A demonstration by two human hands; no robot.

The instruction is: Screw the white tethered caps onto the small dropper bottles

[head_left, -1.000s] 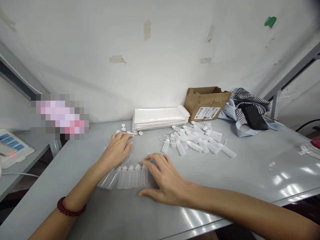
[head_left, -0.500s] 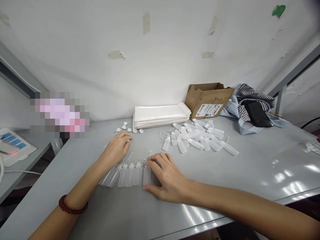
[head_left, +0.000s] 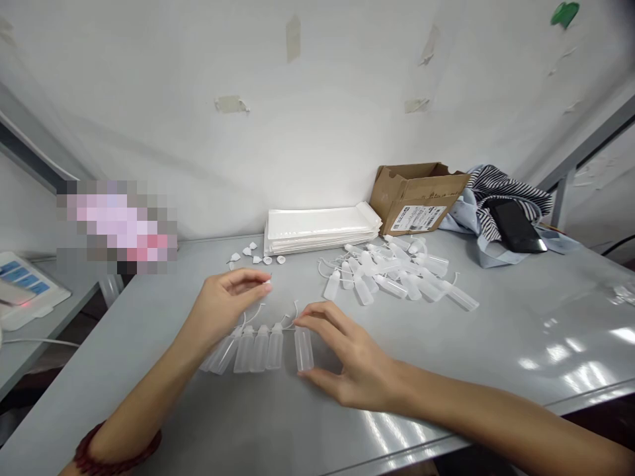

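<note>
My right hand [head_left: 342,357] grips a small clear plastic squeeze bottle [head_left: 304,349] by its two ends, thumb at the base and fingers at the neck. The bottle lies on the table, at the right end of a row of similar bottles [head_left: 260,349] with thin strap-like cap tethers. Above the left end of that row, my left hand [head_left: 231,297] pinches a small white cap [head_left: 268,283] between thumb and fingertips; a thin point seems to stick up from it. Several more small white caps [head_left: 256,260] lie beyond my left hand.
A pile of loose bottles [head_left: 391,271] lies right of centre. Behind stand a stack of white padded envelopes [head_left: 317,228] and an open cardboard box [head_left: 421,205]. A black phone [head_left: 516,227] rests on striped cloth [head_left: 510,185] at the right.
My left hand has drawn back from the loose caps, with one small cap now showing at its fingertips. My right hand has moved the end bottle slightly right, away from the row.
</note>
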